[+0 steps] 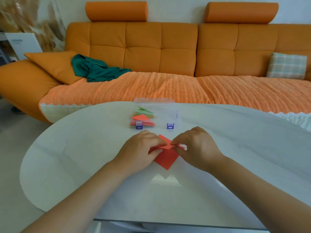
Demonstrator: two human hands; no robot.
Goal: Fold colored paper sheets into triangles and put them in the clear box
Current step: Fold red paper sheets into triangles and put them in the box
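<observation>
A red paper sheet (165, 159) is laid on the white table (84, 148) as a diamond. Its long axis runs away from the person, and its near corner is pointed toward them. Its raised far part is pinched by the curled fingers of the left hand (139, 148) and the right hand (196, 145). Just beyond, green, orange and red folded triangles (141, 117) are held in the clear box (168, 105). Writing on a white board (23, 44) cannot be read.
</observation>
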